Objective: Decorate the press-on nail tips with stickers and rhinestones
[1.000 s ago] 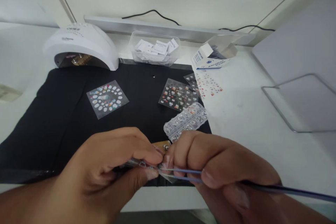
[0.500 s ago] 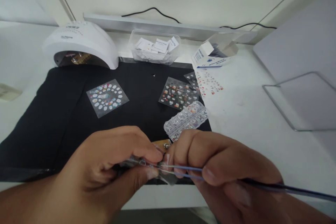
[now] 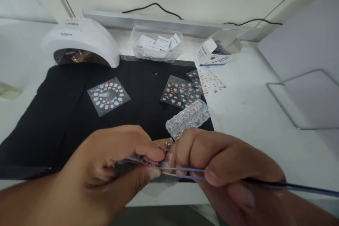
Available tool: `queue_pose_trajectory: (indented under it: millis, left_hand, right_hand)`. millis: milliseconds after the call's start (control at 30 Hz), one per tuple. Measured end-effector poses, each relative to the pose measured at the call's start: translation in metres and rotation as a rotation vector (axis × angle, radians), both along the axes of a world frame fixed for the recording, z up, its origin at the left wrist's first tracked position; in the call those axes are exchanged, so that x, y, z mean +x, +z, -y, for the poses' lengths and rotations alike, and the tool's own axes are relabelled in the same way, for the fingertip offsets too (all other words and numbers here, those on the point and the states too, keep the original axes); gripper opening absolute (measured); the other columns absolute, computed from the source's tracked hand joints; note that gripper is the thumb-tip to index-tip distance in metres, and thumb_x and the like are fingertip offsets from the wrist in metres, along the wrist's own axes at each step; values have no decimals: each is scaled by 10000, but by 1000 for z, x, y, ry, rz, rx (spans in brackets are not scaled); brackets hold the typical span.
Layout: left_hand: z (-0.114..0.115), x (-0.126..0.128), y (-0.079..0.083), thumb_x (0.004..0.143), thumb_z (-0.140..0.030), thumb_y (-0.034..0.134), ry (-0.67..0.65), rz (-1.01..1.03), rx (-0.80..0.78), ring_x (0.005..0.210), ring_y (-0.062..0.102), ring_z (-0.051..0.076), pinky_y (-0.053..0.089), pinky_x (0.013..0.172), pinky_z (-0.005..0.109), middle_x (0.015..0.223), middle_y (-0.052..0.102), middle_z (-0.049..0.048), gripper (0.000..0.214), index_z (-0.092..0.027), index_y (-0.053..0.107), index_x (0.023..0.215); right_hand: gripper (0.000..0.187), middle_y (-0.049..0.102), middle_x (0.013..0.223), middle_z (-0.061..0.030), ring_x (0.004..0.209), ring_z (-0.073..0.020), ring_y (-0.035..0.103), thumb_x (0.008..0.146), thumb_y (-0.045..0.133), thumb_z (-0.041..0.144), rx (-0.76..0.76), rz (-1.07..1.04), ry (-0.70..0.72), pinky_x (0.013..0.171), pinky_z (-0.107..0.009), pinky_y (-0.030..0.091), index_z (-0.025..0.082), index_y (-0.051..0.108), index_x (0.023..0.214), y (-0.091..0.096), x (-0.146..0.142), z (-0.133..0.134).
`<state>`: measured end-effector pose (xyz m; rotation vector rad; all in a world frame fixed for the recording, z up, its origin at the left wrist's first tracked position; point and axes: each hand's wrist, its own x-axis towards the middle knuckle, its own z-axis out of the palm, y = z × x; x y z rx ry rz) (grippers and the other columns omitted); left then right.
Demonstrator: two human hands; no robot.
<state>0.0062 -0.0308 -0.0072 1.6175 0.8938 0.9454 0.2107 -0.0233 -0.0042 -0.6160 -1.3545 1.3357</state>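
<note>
My left hand (image 3: 113,162) pinches a clear plastic sticker sheet (image 3: 145,161) between thumb and forefinger. My right hand (image 3: 219,162) is closed around blue tweezers (image 3: 190,173), their handle pointing to the right. The tweezer tips reach the sheet beside my left thumb; whether they grip it, I cannot tell. Between my fingertips shows a small piece of clear film (image 3: 171,160). Just beyond the fingertips lies a gold-coloured piece (image 3: 160,142) with a shiny metal knob, partly covered by my hands.
On the black mat (image 3: 143,113) lie a white-and-coloured sticker sheet (image 3: 108,96), another sticker sheet (image 3: 180,91) and a clear rhinestone case (image 3: 188,118). Behind stand a white nail lamp (image 3: 82,39), a plastic tub of alcohol pads (image 3: 156,54) and an alcohol pad box (image 3: 215,58).
Both hands keep nearly the same pose, with the tweezers against the sheet. The sheet's hanging lower edge has shifted slightly. The whole view has moved a little.
</note>
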Motion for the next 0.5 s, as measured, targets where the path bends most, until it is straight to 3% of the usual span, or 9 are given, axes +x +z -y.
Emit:
queue_pose_trajectory:
  millis: [500]
  left_hand:
    - [0,2,4,860,-27,623,-21,21,-93,716,646,76,526,624,125,852,673,-31,250,-246,694,959]
  right_hand:
    - [182,576,632,-22,625,-189,626,938,609,253,73,-22,6,579,-372,612,213,779,885,-4,-2,-2]
